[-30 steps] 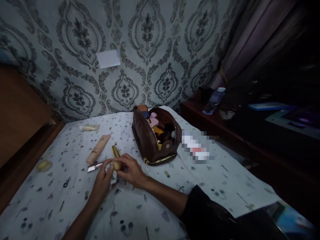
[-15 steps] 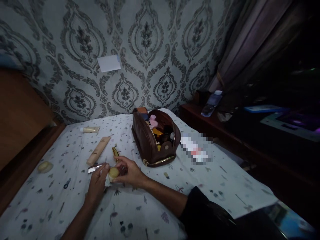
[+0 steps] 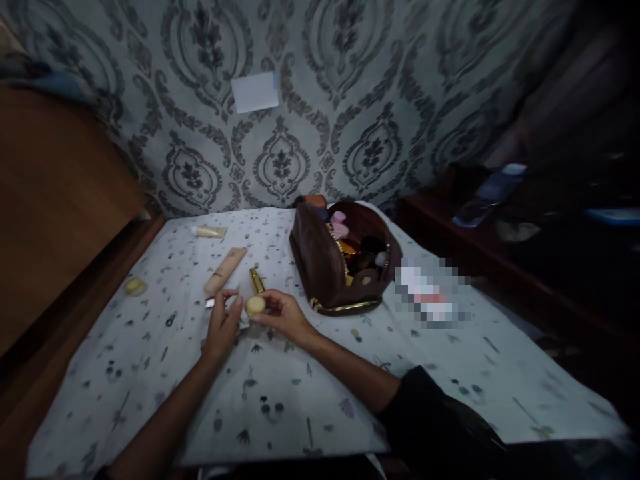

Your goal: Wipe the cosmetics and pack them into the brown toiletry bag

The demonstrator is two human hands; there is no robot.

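Observation:
My right hand (image 3: 285, 319) pinches a small round jar with a pale gold lid (image 3: 255, 305). Close on its left is my left hand (image 3: 223, 327), fingers bent and thumb towards the jar; something whitish (image 3: 244, 323) shows by the thumb, too blurred to name. A shiny silver piece (image 3: 210, 303) sticks out beyond the left fingers, partly hidden. Just past the right fingertips lies a gold lipstick-like tube (image 3: 257, 280). A beige squeeze tube (image 3: 225, 270) lies beyond my left hand. The brown cosmetic bag (image 3: 320, 267) stands unzipped at the right, with cosmetics inside.
A smaller cream tube (image 3: 210, 232) lies at the back left of the patterned sheet (image 3: 280, 380). Another pale gold round piece (image 3: 135, 287) is near the left edge. A pixelated item (image 3: 430, 293) lies right of the bag. A bottle (image 3: 490, 197) rests on the dark ledge (image 3: 430, 217).
The whole view has shifted, so the things appear further right and higher. Both hands stay together around the jar, and the silver piece is more covered by the left hand.

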